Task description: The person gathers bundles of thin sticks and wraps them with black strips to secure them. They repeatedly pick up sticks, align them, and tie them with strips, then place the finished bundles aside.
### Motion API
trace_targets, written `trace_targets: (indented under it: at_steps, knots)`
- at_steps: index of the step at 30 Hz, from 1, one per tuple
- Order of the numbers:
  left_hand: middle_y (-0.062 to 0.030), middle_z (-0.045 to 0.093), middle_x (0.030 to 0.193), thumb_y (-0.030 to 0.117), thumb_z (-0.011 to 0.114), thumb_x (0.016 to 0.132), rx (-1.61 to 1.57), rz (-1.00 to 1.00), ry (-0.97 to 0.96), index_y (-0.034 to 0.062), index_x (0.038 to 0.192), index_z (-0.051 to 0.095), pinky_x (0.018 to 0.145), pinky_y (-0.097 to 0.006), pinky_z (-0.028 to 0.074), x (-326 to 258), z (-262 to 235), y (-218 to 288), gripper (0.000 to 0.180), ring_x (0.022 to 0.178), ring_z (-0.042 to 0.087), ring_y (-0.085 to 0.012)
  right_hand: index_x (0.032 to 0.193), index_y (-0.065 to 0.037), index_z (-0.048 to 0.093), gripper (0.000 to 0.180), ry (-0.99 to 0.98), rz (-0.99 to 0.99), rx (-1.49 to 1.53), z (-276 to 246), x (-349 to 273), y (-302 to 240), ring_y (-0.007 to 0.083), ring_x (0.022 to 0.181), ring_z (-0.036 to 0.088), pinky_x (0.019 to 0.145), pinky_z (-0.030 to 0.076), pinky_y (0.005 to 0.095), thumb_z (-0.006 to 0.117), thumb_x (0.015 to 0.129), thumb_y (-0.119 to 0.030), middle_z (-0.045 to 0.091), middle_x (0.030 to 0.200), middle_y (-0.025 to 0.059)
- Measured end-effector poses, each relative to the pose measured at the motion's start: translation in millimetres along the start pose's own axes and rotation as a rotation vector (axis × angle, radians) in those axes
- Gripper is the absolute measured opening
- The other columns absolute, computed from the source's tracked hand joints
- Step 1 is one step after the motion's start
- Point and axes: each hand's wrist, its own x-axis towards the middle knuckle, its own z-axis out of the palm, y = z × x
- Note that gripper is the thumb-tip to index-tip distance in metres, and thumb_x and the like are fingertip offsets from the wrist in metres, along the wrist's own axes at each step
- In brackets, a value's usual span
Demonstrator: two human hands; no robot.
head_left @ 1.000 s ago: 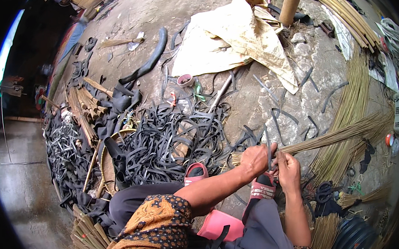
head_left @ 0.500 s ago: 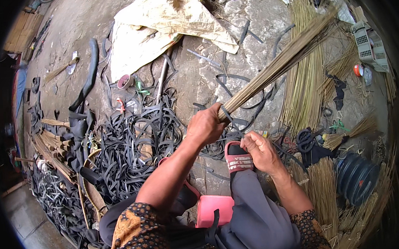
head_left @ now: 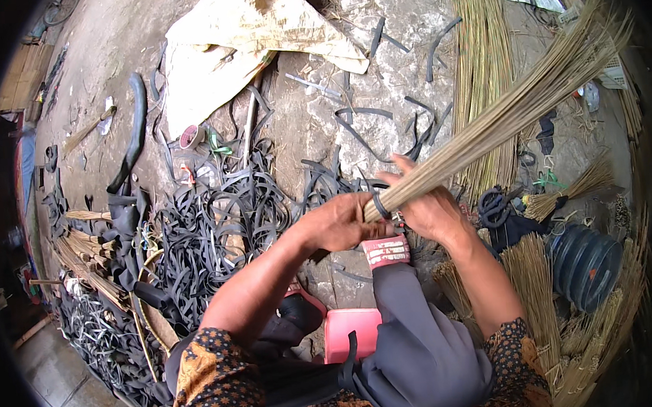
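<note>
A long bundle of thin brown sticks, a stick broom (head_left: 481, 130), slants from my hands toward the upper right, its loose ends fanning out. My left hand (head_left: 340, 222) is closed round its lower end. A dark rubber strip (head_left: 380, 205) circles the bundle just beside the left fingers. My right hand (head_left: 435, 212) wraps the bundle from beneath, next to the strip; two of its fingertips show apart beyond the far side. The bundle hides part of the right palm and fingers, so I cannot see whether the strip's end is in them.
A heap of black rubber strips (head_left: 206, 236) lies at left, with stick bundles (head_left: 89, 260) beside it. A pale sack (head_left: 252, 45) covers the far ground. Long sticks (head_left: 481, 76), finished bundles (head_left: 532, 287) and a blue water jug (head_left: 587, 267) are at right. Between my legs is a pink object (head_left: 351, 333).
My right hand has moved from pulling the strip below the bundle to reaching round its underside. The bundle's fanned end has swung rightward, and the view has shifted slightly.
</note>
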Motion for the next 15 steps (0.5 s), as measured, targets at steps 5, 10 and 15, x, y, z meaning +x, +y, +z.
trace_targets:
  at_steps: [5,10,15]
  knots:
    - [-0.0257,0.073,0.096,0.038,0.064,0.101,0.555,-0.218,0.384,0.0028,0.113,0.058,0.075,-0.057,0.058,24,18,-15,0.038,0.087,0.073,-0.0469,0.097,-0.001,0.072,0.027,-0.116,0.567,0.195,-17,8,-30,0.0459,0.079,0.070,0.070,0.052,0.0536,0.065,0.101,-0.027,0.069,0.080,0.0252]
    - [-0.0229,0.073,0.097,0.030,0.060,0.102,0.621,-0.122,0.577,0.0031,0.115,0.059,0.068,-0.053,0.060,30,35,-33,0.031,0.083,0.075,-0.0436,0.110,-0.004,0.073,0.030,-0.068,0.551,0.198,21,31,-25,0.0401,0.076,0.075,0.071,0.059,0.0460,0.064,0.101,-0.032,0.076,0.085,0.0210]
    - [-0.0217,0.072,0.094,0.032,0.065,0.097,0.674,-0.107,0.583,0.0054,0.120,0.060,0.067,-0.052,0.060,33,40,-47,0.035,0.080,0.074,-0.0430,0.097,0.000,0.070,0.027,-0.116,0.650,0.731,29,22,-17,0.0160,0.061,0.071,0.059,0.054,0.0325,0.063,0.104,-0.026,0.073,0.071,0.0113]
